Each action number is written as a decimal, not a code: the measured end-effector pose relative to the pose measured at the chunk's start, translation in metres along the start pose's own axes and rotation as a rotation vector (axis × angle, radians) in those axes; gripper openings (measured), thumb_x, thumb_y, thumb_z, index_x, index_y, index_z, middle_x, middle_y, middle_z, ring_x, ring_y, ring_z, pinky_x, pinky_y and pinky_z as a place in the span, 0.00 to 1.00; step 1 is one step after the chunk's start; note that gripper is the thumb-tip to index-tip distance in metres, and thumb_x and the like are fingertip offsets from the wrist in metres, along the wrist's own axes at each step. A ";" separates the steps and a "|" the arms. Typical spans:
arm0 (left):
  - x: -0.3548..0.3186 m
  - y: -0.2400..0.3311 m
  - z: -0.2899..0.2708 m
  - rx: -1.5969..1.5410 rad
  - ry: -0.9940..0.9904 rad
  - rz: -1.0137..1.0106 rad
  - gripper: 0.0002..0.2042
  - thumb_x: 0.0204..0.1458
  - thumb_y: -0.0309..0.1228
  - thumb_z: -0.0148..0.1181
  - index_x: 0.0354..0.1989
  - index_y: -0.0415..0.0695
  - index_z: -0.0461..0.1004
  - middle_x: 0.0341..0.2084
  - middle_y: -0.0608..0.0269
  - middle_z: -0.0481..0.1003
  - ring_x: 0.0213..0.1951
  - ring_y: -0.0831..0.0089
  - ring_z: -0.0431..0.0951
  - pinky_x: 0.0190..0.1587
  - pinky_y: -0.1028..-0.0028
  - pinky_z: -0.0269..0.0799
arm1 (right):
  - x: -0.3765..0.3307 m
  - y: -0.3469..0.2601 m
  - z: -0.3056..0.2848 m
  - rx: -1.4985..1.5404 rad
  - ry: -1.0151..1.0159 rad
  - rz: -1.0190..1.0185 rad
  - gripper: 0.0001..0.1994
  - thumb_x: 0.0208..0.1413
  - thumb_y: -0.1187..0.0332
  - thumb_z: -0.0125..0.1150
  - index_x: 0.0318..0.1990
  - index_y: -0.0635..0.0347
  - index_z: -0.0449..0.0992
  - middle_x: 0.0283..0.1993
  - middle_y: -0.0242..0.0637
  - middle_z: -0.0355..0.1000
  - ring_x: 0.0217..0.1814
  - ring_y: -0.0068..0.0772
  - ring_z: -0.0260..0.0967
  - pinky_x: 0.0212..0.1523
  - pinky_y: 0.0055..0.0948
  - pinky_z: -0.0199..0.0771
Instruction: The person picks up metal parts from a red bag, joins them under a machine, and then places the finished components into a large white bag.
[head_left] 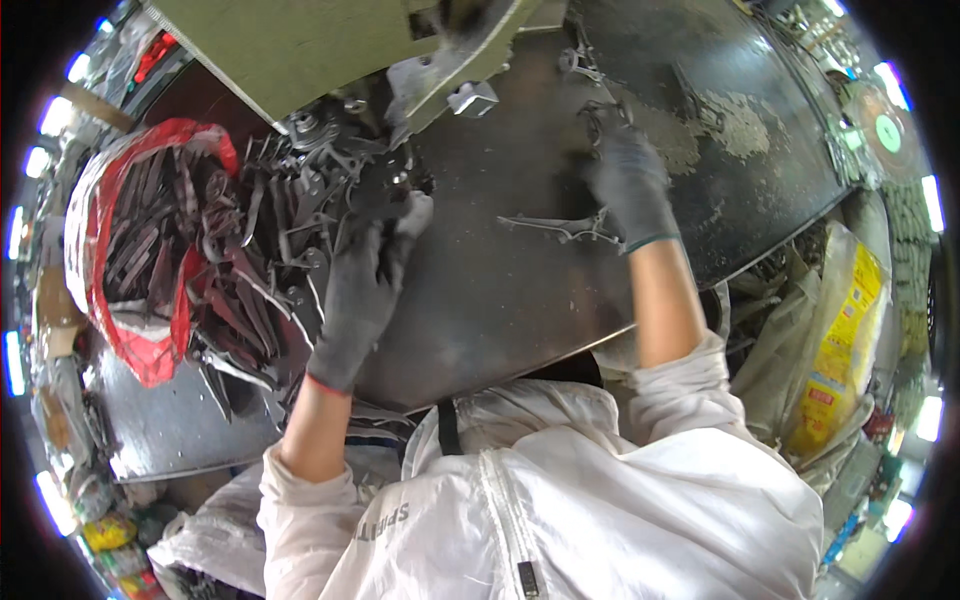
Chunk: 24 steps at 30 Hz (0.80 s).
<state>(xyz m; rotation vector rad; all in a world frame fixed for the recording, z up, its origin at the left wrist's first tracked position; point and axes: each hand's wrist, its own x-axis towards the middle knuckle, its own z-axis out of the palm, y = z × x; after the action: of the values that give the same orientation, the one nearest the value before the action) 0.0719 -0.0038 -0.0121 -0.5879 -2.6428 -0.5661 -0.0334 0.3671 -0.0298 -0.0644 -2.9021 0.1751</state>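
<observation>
My left hand (362, 290), in a dark grey glove with a red cuff edge, is at the left under the green machine (320, 45). Its fingers curl together beside a heap of grey metal parts (310, 185); what they hold is hidden. My right hand (632, 190), gloved in grey too, is stretched out over the right half of the dark metal table (480, 290) and smeared by motion. Just beyond its fingertips lies a bracket-like metal part (605, 115). A long, thin branched metal part (565, 228) rests on the table beside my right wrist.
At the left, a red and white bag (150, 370) stands full of dark flat metal strips. Another metal part (580, 62) lies at the far side of the table. A white and yellow sack (840, 330) is off the right edge, with a round green-centred disc (888, 133) beyond.
</observation>
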 end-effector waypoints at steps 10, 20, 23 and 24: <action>0.034 -0.010 -0.003 -0.829 -0.115 -0.714 0.24 0.70 0.42 0.58 0.63 0.34 0.73 0.46 0.53 0.81 0.45 0.69 0.82 0.52 0.70 0.76 | 0.043 -0.055 -0.014 0.882 0.024 -0.049 0.18 0.66 0.66 0.62 0.62 0.58 0.76 0.44 0.52 0.81 0.45 0.43 0.81 0.45 0.38 0.81; 0.059 0.010 -0.023 -0.551 -0.160 -0.634 0.25 0.72 0.43 0.52 0.64 0.32 0.71 0.45 0.51 0.81 0.43 0.67 0.84 0.53 0.68 0.78 | -0.021 -0.139 -0.040 1.680 -0.532 0.293 0.18 0.69 0.68 0.63 0.61 0.68 0.75 0.43 0.34 0.79 0.34 0.18 0.73 0.30 0.17 0.72; 0.050 -0.016 -0.006 -0.701 -0.232 -0.631 0.25 0.72 0.43 0.52 0.64 0.33 0.72 0.45 0.52 0.82 0.43 0.68 0.83 0.52 0.68 0.79 | -0.019 -0.141 -0.042 1.684 -0.551 0.267 0.18 0.67 0.70 0.63 0.61 0.69 0.74 0.45 0.35 0.79 0.38 0.20 0.75 0.34 0.22 0.77; 0.050 -0.016 -0.004 -0.623 -0.201 -0.541 0.24 0.72 0.43 0.51 0.63 0.33 0.73 0.44 0.53 0.82 0.43 0.69 0.83 0.51 0.68 0.78 | -0.019 -0.142 -0.043 1.628 -0.648 0.208 0.18 0.67 0.71 0.62 0.61 0.69 0.74 0.44 0.35 0.79 0.38 0.21 0.75 0.35 0.24 0.77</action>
<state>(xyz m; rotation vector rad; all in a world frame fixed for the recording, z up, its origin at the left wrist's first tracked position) 0.0234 -0.0031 0.0088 -0.0643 -2.7921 -1.5954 -0.0092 0.2304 0.0248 -0.0154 -2.2310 2.7455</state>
